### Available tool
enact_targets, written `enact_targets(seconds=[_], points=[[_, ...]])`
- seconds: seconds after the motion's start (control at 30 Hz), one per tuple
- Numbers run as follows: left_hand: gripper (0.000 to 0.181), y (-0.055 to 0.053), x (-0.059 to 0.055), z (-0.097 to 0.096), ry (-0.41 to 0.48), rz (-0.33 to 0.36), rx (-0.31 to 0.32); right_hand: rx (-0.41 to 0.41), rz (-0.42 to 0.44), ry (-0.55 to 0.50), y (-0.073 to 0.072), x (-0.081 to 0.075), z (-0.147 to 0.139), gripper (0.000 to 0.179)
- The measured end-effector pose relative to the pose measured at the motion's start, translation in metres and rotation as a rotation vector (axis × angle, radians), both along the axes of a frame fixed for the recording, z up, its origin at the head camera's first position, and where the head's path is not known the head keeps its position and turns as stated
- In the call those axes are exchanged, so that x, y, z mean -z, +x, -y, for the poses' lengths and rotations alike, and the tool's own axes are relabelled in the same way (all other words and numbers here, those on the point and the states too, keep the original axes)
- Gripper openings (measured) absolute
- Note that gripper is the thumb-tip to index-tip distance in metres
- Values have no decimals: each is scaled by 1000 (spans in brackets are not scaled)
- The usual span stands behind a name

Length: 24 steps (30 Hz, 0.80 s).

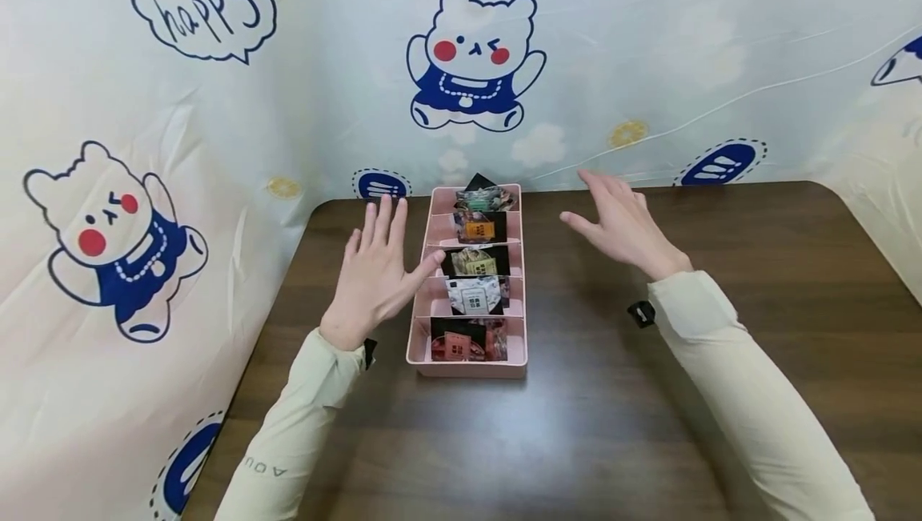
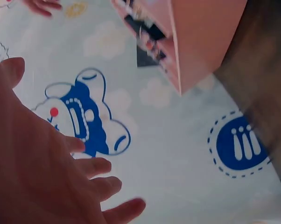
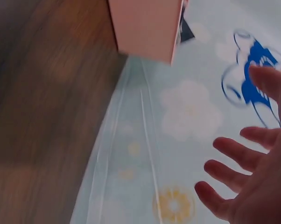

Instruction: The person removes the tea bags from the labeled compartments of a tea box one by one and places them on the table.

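A pink divided box (image 1: 471, 372) stands lengthwise on the table, with small packets in its several compartments. From front to back lie a red-labelled packet (image 1: 457, 345), a white packet (image 1: 475, 297), a yellow-labelled packet (image 1: 481, 266), an orange-labelled packet (image 1: 480, 230) and a greenish packet (image 1: 484, 199). My left hand (image 1: 378, 277) is raised at the box's left side, fingers straight, the thumb overlapping its left rim in the head view. To the right of the box, my right hand (image 1: 623, 225) hovers with spread fingers and holds nothing. The left wrist view shows the box's pink side wall (image 2: 203, 37) apart from that hand.
The dark wooden table (image 1: 576, 425) meets a pale cloth (image 1: 346, 65) printed with cartoon bears along its back and left edges. A black strap piece (image 1: 641, 314) shows at the right wrist.
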State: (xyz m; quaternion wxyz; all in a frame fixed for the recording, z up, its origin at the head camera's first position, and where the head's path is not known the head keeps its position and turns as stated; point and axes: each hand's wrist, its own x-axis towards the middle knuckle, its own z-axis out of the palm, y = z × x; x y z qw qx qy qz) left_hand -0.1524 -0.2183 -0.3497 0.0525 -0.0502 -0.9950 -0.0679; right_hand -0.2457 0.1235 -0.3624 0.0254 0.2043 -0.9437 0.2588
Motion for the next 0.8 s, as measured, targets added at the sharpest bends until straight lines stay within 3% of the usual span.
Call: enact_targets(seconds=[0.13, 0.33, 0.47, 0.6, 0.8], points=[[96, 15, 12, -10, -14, 47, 18, -42, 43, -5, -21, -2, 27, 64], [97, 47, 41, -28, 47, 104, 7, -122, 73, -7, -46, 7, 64, 49], [100, 64, 61, -38, 86, 123, -9, -110, 97, -14, -56, 15, 82, 46], [101, 73, 74, -43, 116, 119, -25, -59, 138, -9, -66, 17, 100, 48], [102, 76, 80, -41, 114, 69, -35, -38, 172, -2, -75, 16, 119, 47]])
